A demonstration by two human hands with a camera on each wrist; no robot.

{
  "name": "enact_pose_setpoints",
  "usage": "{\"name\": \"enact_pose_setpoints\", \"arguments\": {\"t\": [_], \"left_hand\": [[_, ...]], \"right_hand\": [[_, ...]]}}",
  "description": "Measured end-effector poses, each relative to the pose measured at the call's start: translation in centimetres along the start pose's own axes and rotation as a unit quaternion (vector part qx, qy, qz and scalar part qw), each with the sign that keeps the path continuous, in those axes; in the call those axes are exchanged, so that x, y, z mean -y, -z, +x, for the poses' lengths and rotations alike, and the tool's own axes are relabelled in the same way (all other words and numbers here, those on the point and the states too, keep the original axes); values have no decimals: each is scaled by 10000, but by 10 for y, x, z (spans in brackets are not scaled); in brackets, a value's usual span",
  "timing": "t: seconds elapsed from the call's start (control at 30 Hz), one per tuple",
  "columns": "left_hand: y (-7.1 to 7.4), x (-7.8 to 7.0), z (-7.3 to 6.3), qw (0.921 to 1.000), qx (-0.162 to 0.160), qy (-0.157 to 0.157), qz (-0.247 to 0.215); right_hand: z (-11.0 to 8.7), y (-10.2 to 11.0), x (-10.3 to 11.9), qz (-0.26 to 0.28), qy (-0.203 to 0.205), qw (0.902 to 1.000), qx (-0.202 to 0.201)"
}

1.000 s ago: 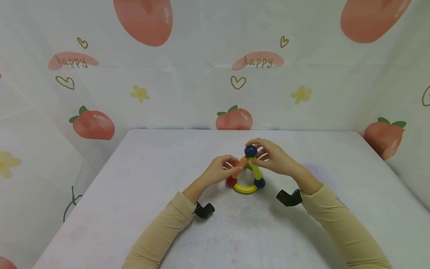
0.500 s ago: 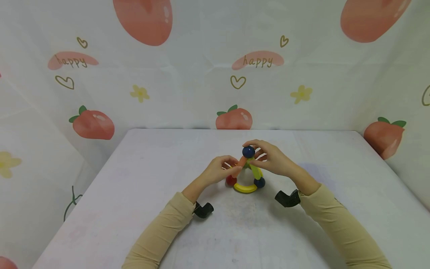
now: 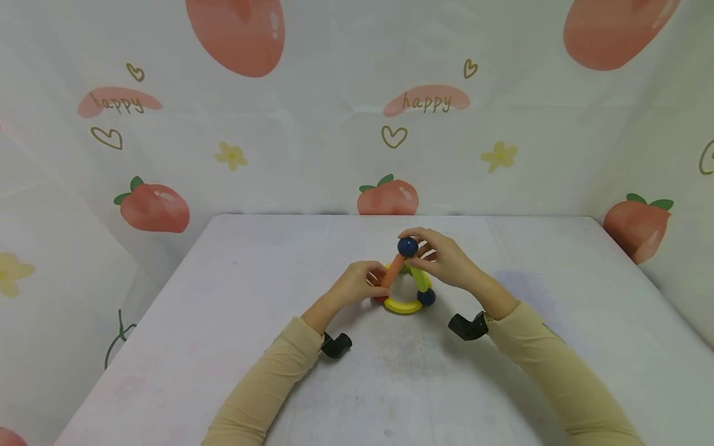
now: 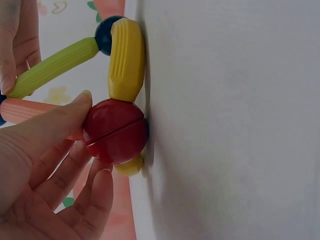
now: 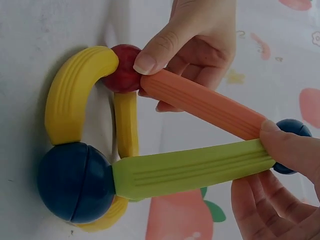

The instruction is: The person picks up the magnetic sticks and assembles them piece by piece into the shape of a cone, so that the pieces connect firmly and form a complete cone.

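Observation:
A toy frame of building sticks and balls stands mid-table. Its curved yellow sticks [image 3: 403, 307] form the base, joining a red ball [image 4: 116, 131] and a lower blue ball [image 5: 75, 182]. From these balls an orange building stick [image 5: 205, 102] and a green building stick [image 5: 195, 169] slope up to a top blue ball [image 3: 408, 247]. My left hand [image 3: 357, 285] pinches the orange stick's lower end, thumb right at the red ball. With thumb and fingers, my right hand [image 3: 449, 260] grips the green stick's upper end below the top ball. The frame's far side is partly hidden.
The white table [image 3: 312, 248] meets a fruit-printed cloth backdrop [image 3: 312, 124] behind it. Black wrist-worn pieces [image 3: 336, 345] hang below both forearms, near the tabletop. A thin green cord [image 3: 118, 337] hangs at the left.
My left hand has slid down the orange stick toward the red ball. My right hand and the top blue ball have shifted left, and the base has moved slightly left and away.

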State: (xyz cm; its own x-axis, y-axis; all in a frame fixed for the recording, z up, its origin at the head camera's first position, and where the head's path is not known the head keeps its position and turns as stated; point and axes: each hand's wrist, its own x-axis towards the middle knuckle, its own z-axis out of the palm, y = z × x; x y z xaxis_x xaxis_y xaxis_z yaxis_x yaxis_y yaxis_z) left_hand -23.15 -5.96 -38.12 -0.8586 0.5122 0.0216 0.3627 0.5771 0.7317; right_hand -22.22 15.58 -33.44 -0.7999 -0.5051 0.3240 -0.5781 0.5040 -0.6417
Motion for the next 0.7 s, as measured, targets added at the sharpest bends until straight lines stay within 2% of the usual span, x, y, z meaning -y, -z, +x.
{"name": "enact_pose_setpoints", "arguments": {"t": [0.37,0.7], "left_hand": [[1,7,9,9987,-465,229,-29],[3,8,14,9978,-516,411,-25]], "right_hand": [[15,-4,-7,60,-29,9997,-247],[20,-5,-12,97,-117,9995,-261]]}}
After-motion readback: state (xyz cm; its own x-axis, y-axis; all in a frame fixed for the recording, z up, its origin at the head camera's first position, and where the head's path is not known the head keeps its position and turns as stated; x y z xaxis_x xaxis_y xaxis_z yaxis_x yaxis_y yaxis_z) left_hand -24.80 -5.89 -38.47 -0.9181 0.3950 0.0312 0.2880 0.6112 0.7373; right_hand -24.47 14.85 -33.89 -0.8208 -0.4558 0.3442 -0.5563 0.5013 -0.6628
